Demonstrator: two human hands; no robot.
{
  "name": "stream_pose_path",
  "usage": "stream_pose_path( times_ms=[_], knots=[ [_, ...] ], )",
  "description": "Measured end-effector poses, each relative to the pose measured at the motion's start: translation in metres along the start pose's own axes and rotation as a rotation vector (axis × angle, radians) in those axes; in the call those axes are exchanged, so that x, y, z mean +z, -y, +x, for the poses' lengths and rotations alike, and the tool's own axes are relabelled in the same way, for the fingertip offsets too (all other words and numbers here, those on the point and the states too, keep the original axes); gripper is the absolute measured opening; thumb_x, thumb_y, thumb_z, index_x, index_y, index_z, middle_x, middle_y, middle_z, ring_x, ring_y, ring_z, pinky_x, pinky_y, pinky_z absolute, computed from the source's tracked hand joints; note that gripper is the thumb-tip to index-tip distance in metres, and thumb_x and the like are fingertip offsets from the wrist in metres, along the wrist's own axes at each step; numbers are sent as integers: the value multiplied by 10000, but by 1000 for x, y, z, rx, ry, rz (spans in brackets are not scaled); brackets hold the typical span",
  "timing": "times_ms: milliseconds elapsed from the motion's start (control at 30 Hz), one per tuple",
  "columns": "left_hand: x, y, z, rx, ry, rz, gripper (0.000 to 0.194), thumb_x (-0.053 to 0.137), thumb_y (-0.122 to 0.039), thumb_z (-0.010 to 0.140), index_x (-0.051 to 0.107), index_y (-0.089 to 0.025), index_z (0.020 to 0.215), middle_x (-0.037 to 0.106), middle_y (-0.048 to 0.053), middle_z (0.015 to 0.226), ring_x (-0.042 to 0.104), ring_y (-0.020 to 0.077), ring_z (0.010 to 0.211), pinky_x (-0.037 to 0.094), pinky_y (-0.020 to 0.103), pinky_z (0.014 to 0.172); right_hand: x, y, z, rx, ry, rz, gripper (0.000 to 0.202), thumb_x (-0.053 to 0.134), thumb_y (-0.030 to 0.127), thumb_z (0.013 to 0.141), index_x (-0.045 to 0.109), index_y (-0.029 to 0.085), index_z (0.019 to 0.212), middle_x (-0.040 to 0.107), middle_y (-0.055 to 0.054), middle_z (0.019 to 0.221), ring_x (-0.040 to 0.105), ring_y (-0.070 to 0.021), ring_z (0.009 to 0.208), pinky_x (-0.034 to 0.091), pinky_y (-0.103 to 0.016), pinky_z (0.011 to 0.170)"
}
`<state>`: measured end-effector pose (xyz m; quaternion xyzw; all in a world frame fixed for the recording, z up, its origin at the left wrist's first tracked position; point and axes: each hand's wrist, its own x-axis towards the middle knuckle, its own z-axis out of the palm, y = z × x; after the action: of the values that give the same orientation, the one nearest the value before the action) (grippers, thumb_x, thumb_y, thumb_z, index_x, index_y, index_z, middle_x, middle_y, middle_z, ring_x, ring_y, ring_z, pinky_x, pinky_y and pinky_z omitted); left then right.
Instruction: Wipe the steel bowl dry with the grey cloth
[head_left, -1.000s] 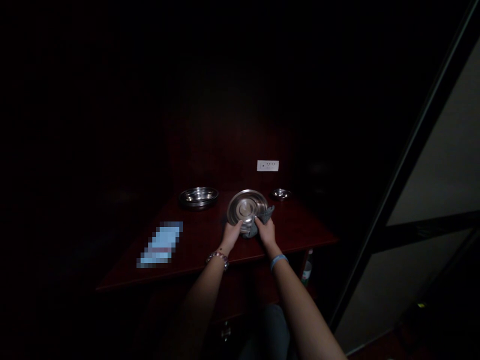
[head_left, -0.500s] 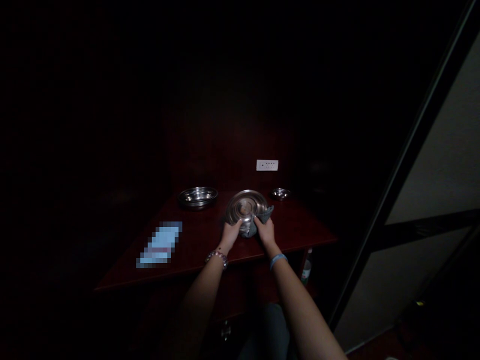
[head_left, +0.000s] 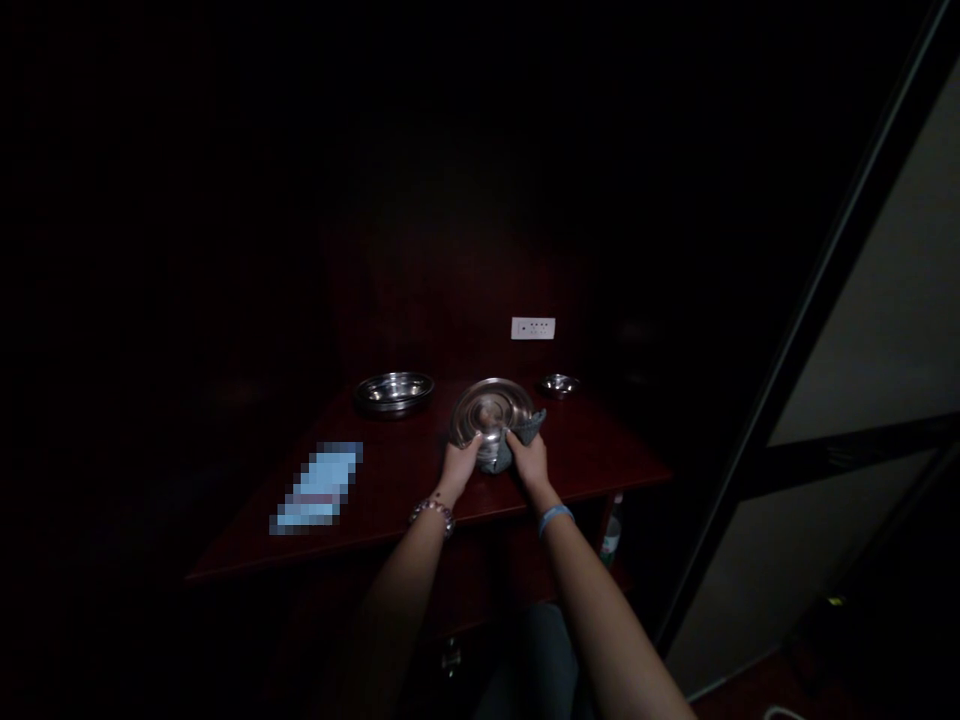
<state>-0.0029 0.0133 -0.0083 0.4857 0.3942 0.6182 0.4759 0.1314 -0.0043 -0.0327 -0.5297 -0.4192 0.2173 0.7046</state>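
A round shiny metal plate (head_left: 491, 400) is tilted up above the dark red table (head_left: 585, 455), its ringed face towards me. My left hand (head_left: 460, 465) grips the plate's lower left edge, thumb on the near face. At the lower right edge, my right hand (head_left: 529, 458) is closed on a grey-green cloth (head_left: 497, 458), which is folded against the rim. Whether the plate is a shallow bowl or a lid is hard to tell in the dim light.
Stacked metal bowls (head_left: 394, 392) stand at the table's back left, and a small metal bowl (head_left: 559, 385) at the back right. A blurred light-blue item (head_left: 319, 487) lies at left. Below the right edge is a bottle (head_left: 611, 535). A white socket (head_left: 533, 328) is on the wall.
Both hands keep their hold on the plate and the cloth, with hardly any movement. The whole view has shifted very slightly.
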Motion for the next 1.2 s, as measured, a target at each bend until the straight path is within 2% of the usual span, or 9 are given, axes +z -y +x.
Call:
stream_pose_path(
  times_ms=[200,433,667,867,1200],
  knots=[
    [0,1,1,5,4,-3,258,703,-35,738,744,-121,977,780,127,1095,730,226,1057,503,393,1071,0,1,-1,-15,4,26,365,727,355,758,714,178,1077,782,-96,1119,731,-265,1053,549,-364,972],
    [-1,-3,-3,-1,4,0,217,702,-58,750,745,-121,953,785,121,1075,730,216,1041,505,383,1066,-1,7,-4,-1,-8,-5,341,724,326,762,720,179,1070,784,-98,1107,736,-271,1042,555,-369,966],
    [0,-3,-3,5,9,7,162,731,-166,770,734,-124,927,789,110,1007,715,221,1043,511,386,1048,-1,7,-4,-10,9,2,340,717,342,771,719,181,1070,782,-96,1114,733,-259,1060,548,-353,974],
    [-2,5,3,47,15,66,179,631,-296,863,723,-145,890,781,94,973,712,210,1011,507,354,1016,-1,6,-3,-20,14,-9,344,720,359,776,717,175,1066,780,-98,1122,724,-262,1085,530,-364,1002],
    [-1,5,4,51,18,32,127,627,-199,851,722,-144,916,781,115,1039,711,216,1070,505,352,1031,0,8,-4,-15,-1,9,339,720,347,764,722,188,1064,783,-91,1115,724,-266,1078,534,-368,994]
  ],
)
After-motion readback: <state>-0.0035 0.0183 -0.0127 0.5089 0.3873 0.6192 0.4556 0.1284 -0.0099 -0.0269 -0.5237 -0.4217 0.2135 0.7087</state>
